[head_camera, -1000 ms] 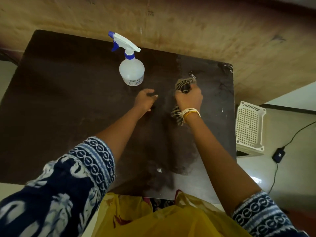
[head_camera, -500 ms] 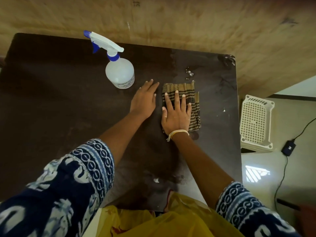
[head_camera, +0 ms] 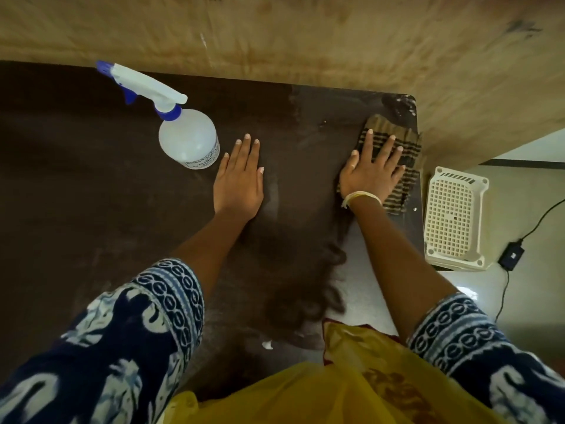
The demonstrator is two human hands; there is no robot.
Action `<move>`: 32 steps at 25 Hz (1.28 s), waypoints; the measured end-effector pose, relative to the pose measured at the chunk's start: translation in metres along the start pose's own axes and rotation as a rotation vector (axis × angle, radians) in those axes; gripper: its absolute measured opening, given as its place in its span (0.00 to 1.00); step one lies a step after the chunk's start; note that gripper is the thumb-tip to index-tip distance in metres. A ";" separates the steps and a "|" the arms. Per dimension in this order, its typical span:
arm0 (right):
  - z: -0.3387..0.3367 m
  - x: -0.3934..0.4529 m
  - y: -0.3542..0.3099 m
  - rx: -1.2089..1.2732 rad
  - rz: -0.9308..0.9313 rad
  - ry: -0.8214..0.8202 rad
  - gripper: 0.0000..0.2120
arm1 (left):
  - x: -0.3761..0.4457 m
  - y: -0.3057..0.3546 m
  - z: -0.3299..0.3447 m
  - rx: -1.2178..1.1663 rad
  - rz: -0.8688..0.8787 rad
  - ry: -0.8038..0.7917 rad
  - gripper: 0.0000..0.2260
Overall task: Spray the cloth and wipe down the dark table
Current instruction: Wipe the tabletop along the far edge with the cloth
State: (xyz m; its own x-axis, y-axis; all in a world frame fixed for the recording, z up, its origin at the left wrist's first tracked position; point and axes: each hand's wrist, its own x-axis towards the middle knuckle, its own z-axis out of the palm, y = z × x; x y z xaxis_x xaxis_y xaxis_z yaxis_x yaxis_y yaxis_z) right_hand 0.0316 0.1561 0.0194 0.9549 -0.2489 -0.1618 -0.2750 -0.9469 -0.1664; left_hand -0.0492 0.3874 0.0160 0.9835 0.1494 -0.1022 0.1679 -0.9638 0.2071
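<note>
A brown striped cloth (head_camera: 403,166) lies flat near the far right corner of the dark table (head_camera: 76,191). My right hand (head_camera: 371,169) presses on it with straight, spread fingers. My left hand (head_camera: 240,175) rests flat on the bare tabletop, a hand's width right of the spray bottle (head_camera: 186,137). The bottle is clear with a white and blue trigger head and stands upright at the table's far middle. Wet smears show on the surface between and below my hands.
A stained tan wall (head_camera: 305,35) runs along the table's far edge. On the floor to the right sit a white perforated plastic basket (head_camera: 454,218) and a black adapter (head_camera: 511,254) with its cable. Yellow fabric (head_camera: 321,393) hangs at the near edge.
My right hand first gripped the bunched cloth, then flattened it, and has now slid it right to the table's far right corner. My left hand uncurled and lies flat.
</note>
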 end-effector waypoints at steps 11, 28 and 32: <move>0.003 0.044 -0.062 -0.073 -0.489 -0.031 0.27 | -0.002 -0.003 0.001 -0.050 -0.005 0.026 0.24; -0.001 0.064 -0.088 -0.092 -0.601 -0.061 0.27 | -0.002 -0.003 -0.001 -0.069 -0.017 0.020 0.23; -0.020 0.103 -0.009 -0.027 -0.176 -0.018 0.28 | -0.002 -0.002 0.000 -0.073 -0.024 0.025 0.23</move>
State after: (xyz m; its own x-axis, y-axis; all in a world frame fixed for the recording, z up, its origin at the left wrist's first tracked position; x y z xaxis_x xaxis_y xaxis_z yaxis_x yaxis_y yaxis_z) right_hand 0.1348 0.1350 0.0239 0.9857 -0.0757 -0.1503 -0.1009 -0.9807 -0.1677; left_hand -0.0516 0.3886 0.0162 0.9803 0.1788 -0.0839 0.1952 -0.9413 0.2752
